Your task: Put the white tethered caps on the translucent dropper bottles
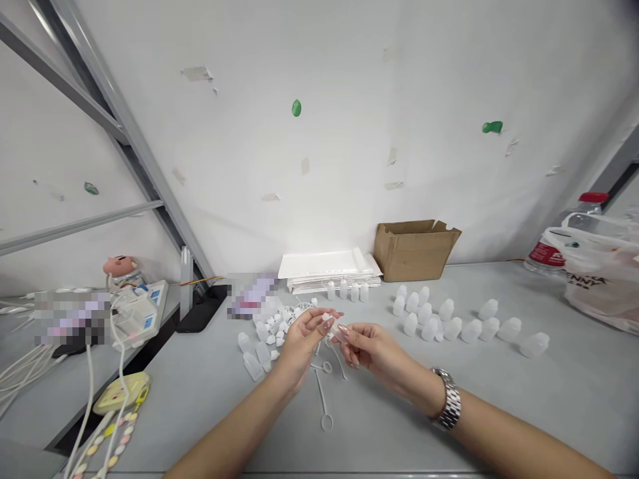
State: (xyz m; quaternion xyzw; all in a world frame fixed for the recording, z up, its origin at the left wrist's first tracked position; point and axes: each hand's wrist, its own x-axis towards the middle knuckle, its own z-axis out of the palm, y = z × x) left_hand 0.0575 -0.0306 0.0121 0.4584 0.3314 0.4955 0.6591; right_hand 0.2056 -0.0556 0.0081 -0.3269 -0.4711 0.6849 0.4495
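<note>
Grey tabletop bears bottles, contents unclear; left fingers and right fingers pinch plastic.

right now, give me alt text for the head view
Left hand and right hand hold a white piece over a grey table, with small parts to the left, bottles to the right and a box behind.

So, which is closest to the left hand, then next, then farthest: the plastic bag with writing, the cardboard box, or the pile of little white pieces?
From the left hand, in the head view:
1. Pile of little white pieces: just to its left.
2. Cardboard box: back by the wall, to the right.
3. Plastic bag: far right.
</note>
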